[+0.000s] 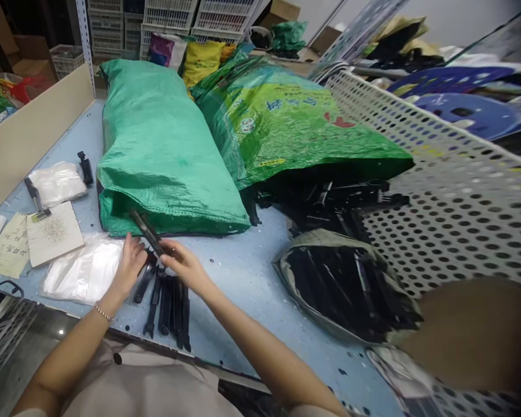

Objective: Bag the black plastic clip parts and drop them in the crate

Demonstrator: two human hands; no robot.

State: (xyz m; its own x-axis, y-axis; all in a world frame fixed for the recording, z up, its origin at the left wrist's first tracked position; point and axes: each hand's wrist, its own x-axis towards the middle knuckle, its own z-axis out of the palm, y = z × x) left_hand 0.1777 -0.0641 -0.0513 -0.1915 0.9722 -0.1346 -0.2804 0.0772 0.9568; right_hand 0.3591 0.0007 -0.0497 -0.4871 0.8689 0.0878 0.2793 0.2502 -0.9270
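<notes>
My right hand point(183, 262) grips a long black bar-shaped part point(146, 230), blurred and tilted, its far end before the green sack. My left hand point(131, 262) is beside the part's lower end, palm turned toward it and fingers apart; whether a fingertip touches it I cannot tell. Below the hands several similar black parts point(165, 304) lie side by side near the table's front edge, some with forked ends. Left of them is a stack of clear plastic bags point(84, 272), partly behind my left hand.
A full green sack point(160, 139) and a printed green sack point(295, 121) lie at the back. More black parts point(330, 208) spill from the latter. An open bag of black parts point(342, 284) sits right, beside a perforated white panel point(460, 220). A speckled square board point(54, 231) lies left.
</notes>
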